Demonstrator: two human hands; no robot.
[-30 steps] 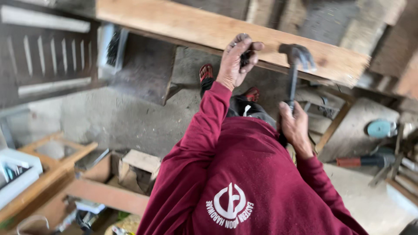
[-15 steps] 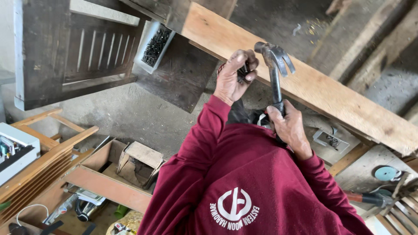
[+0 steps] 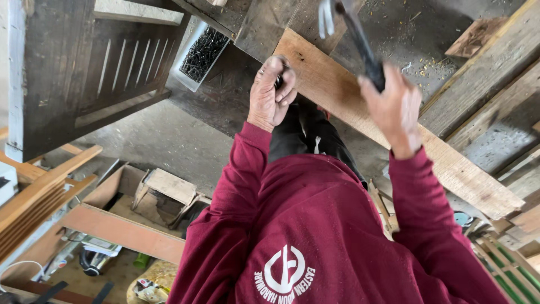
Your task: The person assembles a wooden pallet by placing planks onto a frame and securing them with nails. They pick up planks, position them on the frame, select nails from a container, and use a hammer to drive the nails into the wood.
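Right hand [image 3: 394,107] is clamped round the dark handle of a claw hammer [image 3: 360,45], whose steel head sits above the long pale plank [image 3: 349,101], partly cut off by the top edge of the view (the claw prongs show as a light blur). Left hand [image 3: 273,93] is curled shut at the plank's near edge, fingertips pinched together on something small and dark that I cannot make out. Both hands come from maroon sleeves [image 3: 236,186], and the plank runs on a slant from between the hands down to the right.

Just left of the plank's upper end stands a white tray of dark nails [image 3: 201,53]. Farther left of the plank is a dark slatted wooden frame [image 3: 101,73]. Below the plank, past the left sleeve, lies an open cardboard box [image 3: 121,186] with a reddish board [image 3: 121,231] across its front, on the grey concrete floor [image 3: 163,135]. Right of the plank lie more weathered boards [image 3: 484,73], with sawdust scattered near them.
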